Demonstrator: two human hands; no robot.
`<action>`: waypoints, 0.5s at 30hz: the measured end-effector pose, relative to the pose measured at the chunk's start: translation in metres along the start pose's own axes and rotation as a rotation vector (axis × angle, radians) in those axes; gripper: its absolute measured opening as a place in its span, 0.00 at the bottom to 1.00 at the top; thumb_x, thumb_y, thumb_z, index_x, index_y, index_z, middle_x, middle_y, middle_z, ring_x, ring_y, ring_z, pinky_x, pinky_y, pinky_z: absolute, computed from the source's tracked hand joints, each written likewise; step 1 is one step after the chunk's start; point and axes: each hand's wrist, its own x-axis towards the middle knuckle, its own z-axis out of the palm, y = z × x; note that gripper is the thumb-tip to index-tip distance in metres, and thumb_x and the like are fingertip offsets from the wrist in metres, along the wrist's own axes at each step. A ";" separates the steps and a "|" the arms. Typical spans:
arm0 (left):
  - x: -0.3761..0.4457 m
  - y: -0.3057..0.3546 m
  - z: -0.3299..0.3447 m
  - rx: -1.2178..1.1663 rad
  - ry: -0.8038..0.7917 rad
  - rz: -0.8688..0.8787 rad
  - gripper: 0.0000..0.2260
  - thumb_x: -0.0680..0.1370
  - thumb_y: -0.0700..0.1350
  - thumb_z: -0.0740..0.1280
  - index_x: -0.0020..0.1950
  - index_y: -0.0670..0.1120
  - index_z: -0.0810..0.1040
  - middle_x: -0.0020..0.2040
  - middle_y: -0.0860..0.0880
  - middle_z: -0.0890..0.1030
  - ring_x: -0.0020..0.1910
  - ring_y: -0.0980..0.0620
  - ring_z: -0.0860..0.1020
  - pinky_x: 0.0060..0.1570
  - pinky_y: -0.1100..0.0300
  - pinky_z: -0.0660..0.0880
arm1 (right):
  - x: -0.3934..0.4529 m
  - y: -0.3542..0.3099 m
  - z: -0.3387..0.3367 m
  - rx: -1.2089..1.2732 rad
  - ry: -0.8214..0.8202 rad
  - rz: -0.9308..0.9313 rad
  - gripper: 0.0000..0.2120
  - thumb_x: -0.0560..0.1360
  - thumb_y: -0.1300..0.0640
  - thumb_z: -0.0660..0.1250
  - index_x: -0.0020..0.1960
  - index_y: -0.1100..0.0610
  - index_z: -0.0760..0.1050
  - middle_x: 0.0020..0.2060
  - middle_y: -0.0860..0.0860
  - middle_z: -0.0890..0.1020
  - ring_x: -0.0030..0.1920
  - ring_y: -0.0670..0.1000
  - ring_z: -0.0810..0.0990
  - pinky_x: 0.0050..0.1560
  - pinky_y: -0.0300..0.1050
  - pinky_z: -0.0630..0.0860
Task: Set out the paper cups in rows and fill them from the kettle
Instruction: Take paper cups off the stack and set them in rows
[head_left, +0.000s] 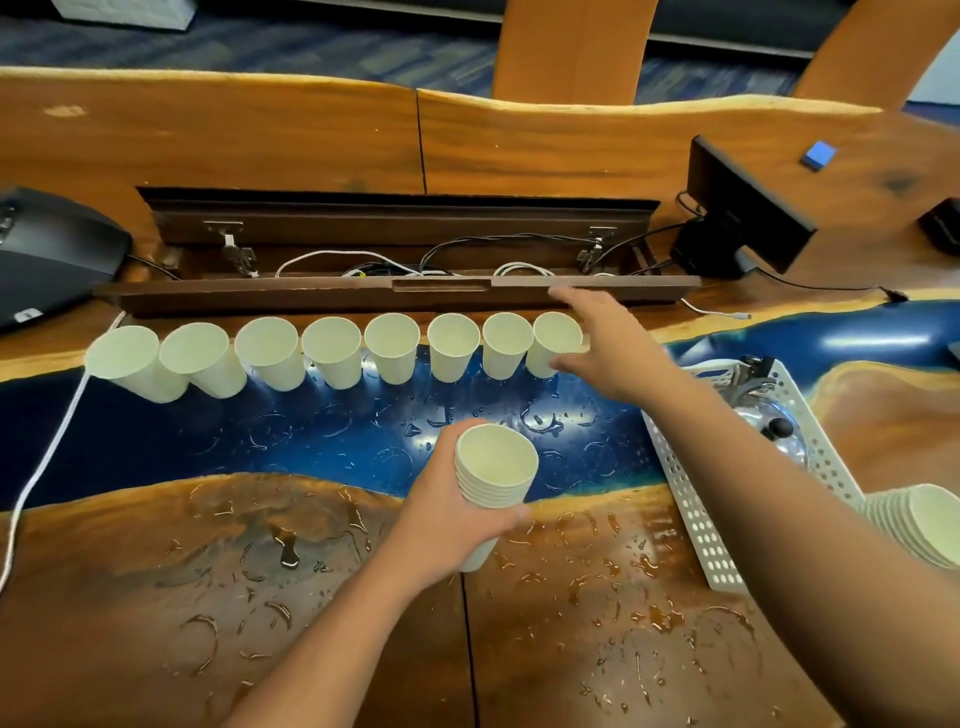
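Observation:
Several white paper cups (392, 347) stand upright in one row along the far side of the blue resin strip. My left hand (451, 512) grips a nested stack of cups (494, 475) above the table's middle. My right hand (610, 347) is beside the rightmost cup (551, 340), fingers spread and relaxed, thumb at its side. The steel kettle (769, 421) sits in a white perforated tray (691, 512) at the right, partly hidden by my right forearm. A second cup stack (919, 525) lies at the right edge.
The wooden table (182, 597) is wet with rings and droplets. An open cable trough (405, 260) runs behind the row. A black device (47, 254) sits at the far left, a small monitor (743, 208) at the far right, and a white cable (36, 473) trails on the left.

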 end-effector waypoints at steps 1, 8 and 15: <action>-0.001 0.000 0.000 -0.002 0.015 -0.008 0.40 0.65 0.51 0.81 0.67 0.64 0.60 0.59 0.62 0.71 0.59 0.57 0.73 0.53 0.62 0.74 | -0.016 -0.009 -0.006 0.094 -0.030 -0.044 0.33 0.71 0.52 0.76 0.73 0.45 0.67 0.66 0.49 0.75 0.64 0.51 0.74 0.65 0.53 0.73; -0.012 0.006 -0.001 -0.038 0.150 0.003 0.36 0.65 0.49 0.82 0.64 0.57 0.62 0.56 0.58 0.73 0.54 0.55 0.76 0.49 0.61 0.76 | -0.106 -0.065 -0.027 0.272 -0.289 -0.250 0.08 0.79 0.49 0.67 0.55 0.46 0.82 0.51 0.38 0.83 0.49 0.39 0.78 0.46 0.29 0.72; -0.034 0.008 0.004 -0.044 0.211 0.026 0.33 0.65 0.54 0.81 0.63 0.58 0.65 0.53 0.58 0.77 0.50 0.55 0.78 0.46 0.57 0.80 | -0.135 -0.079 -0.016 0.038 -0.418 -0.302 0.16 0.82 0.54 0.61 0.69 0.50 0.75 0.65 0.46 0.79 0.62 0.48 0.76 0.61 0.40 0.71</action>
